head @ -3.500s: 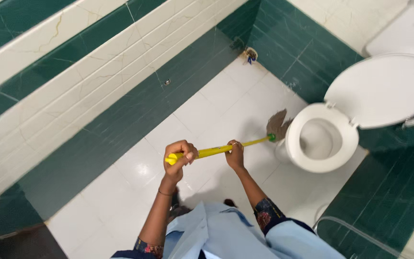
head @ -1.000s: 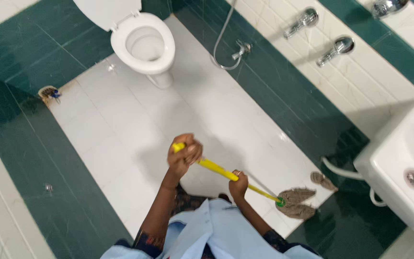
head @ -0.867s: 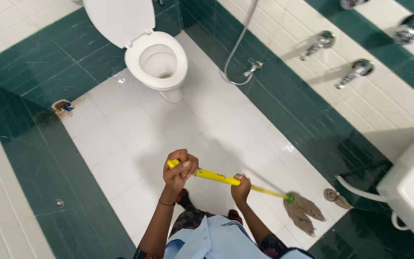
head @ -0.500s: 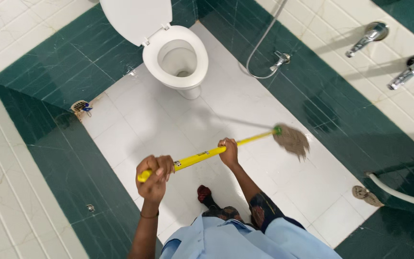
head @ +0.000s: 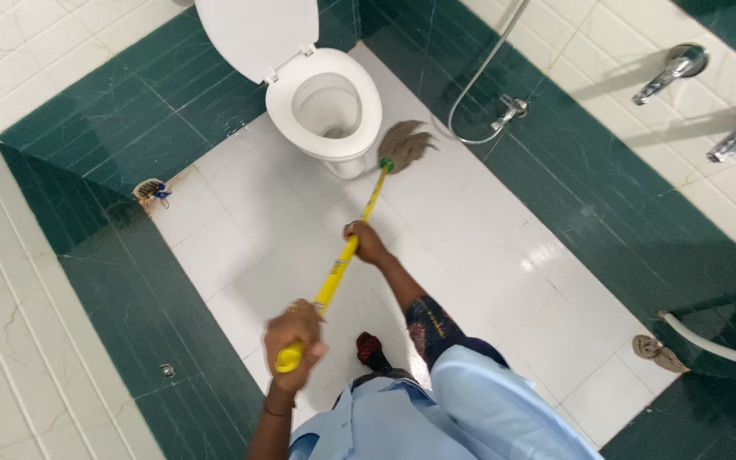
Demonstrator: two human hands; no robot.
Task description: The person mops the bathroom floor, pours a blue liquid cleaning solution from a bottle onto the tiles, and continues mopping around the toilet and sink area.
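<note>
Mop (head: 347, 255) is gripped by left hand (head: 294, 336) at handle end and right hand (head: 365, 243) midway; head lies at 12 o'clock, just beside toilet (head: 334, 102). Bowl could be struck; floor (head: 487, 255) looks wet, slipping is possible.

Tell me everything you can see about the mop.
The mop has a long yellow handle, a green collar and a brownish, frayed string head. It slants from lower left to upper right, its head on the white floor tiles beside the toilet base. The left hand grips the handle's end; the right hand holds it midway.
</note>
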